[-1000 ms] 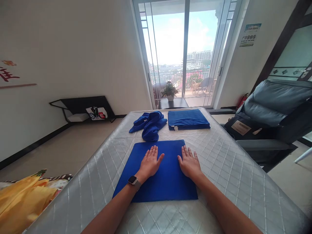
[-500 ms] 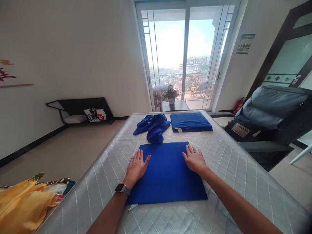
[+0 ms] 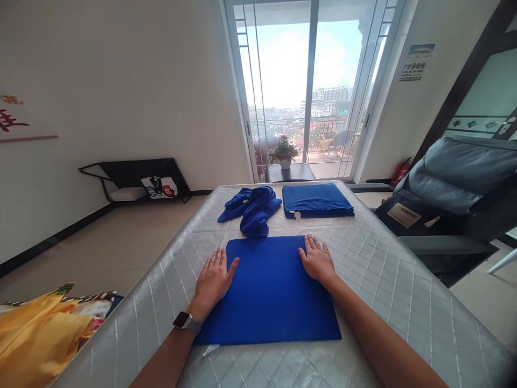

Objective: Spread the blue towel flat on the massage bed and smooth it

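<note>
A blue towel (image 3: 270,293) lies folded flat on the silver quilted mattress (image 3: 375,280) in front of me. My left hand (image 3: 212,280) rests open and flat at the towel's left edge, fingers half on the mattress; a watch is on that wrist. My right hand (image 3: 317,260) lies open and flat on the towel's far right corner. Beyond them a crumpled blue towel (image 3: 252,207) sits at the far middle, and a folded blue towel stack (image 3: 315,200) lies to its right.
A yellow patterned cloth (image 3: 40,334) lies at the lower left beside the mattress. A dark massage chair (image 3: 452,194) stands to the right. A small table with a potted plant (image 3: 284,153) is before the glass balcony doors. A black rack (image 3: 133,180) leans on the left wall.
Both hands have slid apart over the towel, from its middle to its left and right edges. The left hand now lies half off the towel.
</note>
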Tool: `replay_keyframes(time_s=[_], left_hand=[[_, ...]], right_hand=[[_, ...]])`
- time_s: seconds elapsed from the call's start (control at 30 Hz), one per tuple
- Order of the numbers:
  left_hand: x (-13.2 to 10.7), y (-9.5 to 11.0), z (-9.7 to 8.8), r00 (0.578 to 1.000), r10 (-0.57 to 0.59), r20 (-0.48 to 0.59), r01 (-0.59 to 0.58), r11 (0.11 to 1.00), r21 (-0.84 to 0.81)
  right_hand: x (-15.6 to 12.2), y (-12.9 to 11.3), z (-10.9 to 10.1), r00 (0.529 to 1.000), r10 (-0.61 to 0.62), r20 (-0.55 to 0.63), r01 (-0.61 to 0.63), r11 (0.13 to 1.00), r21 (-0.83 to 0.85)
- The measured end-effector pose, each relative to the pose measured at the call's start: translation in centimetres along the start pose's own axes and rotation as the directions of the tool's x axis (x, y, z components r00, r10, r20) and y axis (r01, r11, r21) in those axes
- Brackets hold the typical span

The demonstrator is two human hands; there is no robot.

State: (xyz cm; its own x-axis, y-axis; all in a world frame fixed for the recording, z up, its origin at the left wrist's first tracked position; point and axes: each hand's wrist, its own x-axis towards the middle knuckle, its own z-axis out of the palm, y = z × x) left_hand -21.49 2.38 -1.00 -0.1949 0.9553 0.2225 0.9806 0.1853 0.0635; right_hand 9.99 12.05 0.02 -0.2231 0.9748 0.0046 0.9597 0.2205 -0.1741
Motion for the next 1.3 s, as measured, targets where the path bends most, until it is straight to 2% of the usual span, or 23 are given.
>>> replay_keyframes(time_s=[0.07,0.13,0.23,0.27,0.3,0.37,0.43,0.53,0.6,0.7,0.77,0.93,1.03,1.13,1.3], left_hand=[[-0.2,1.3,-0.5,0.996,0.093,0.011,-0.091,0.992,-0.084],[-0.7,3.7,-1.0,0.958,0.282,0.058,-0.268,0.947,-0.179],[-1.1,9.0,-1.7,0.815,0.570,0.107,-0.528,0.805,-0.269],[-1.0,11.0,-1.7,0.773,0.625,0.108,-0.579,0.764,-0.284],[-0.7,12.9,-1.7,0.749,0.654,0.104,-0.605,0.740,-0.292],[0.5,16.3,-1.3,0.747,0.658,0.089,-0.609,0.733,-0.303],[2.2,18.8,-0.6,0.783,0.616,0.086,-0.567,0.764,-0.307],[4.5,20.1,0.7,0.851,0.516,0.097,-0.473,0.834,-0.285],[5.3,19.3,1.3,0.874,0.475,0.102,-0.436,0.860,-0.265],[5.7,16.1,1.8,0.884,0.454,0.112,-0.421,0.877,-0.231],[5.7,12.9,1.9,0.901,0.416,0.127,-0.389,0.901,-0.192],[5.5,3.4,2.2,0.955,0.276,0.110,-0.267,0.960,-0.087],[5.3,-0.9,2.5,0.980,0.163,0.110,-0.156,0.986,-0.065],[5.1,-2.6,2.7,0.987,0.112,0.119,-0.104,0.992,-0.071],[4.9,-2.0,2.7,0.992,0.094,0.089,-0.086,0.993,-0.085]], right_hand=[[0.0,-0.1,-0.1,1.000,-0.002,-0.007,0.002,1.000,0.018],[-0.1,-0.1,-0.2,1.000,-0.003,-0.016,0.004,0.999,0.035],[-0.2,-0.1,-0.3,1.000,-0.005,-0.029,0.007,0.999,0.049],[-0.3,-0.1,-0.3,0.999,-0.008,-0.033,0.009,0.999,0.048],[-0.4,0.0,-0.3,0.999,-0.013,-0.037,0.014,0.999,0.043],[-0.4,0.2,-0.2,0.999,-0.033,-0.036,0.034,0.999,0.023],[-0.4,0.3,-0.1,0.998,-0.058,-0.025,0.058,0.998,0.009],[-0.3,0.4,0.0,0.998,-0.052,-0.024,0.053,0.998,0.024],[-0.3,0.3,-0.1,0.999,-0.032,-0.031,0.034,0.998,0.047],[-0.4,0.1,-0.3,0.999,-0.017,-0.039,0.020,0.997,0.071],[-0.5,0.0,-0.5,0.999,-0.011,-0.038,0.014,0.997,0.075],[-0.5,-0.1,-0.5,1.000,-0.005,-0.029,0.007,0.998,0.056],[-0.4,-0.1,-0.4,1.000,-0.005,-0.016,0.005,0.999,0.042],[-0.3,0.0,-0.4,1.000,-0.002,-0.008,0.002,1.000,0.016],[-0.2,0.1,-0.2,1.000,-0.002,-0.004,0.002,1.000,-0.027]])
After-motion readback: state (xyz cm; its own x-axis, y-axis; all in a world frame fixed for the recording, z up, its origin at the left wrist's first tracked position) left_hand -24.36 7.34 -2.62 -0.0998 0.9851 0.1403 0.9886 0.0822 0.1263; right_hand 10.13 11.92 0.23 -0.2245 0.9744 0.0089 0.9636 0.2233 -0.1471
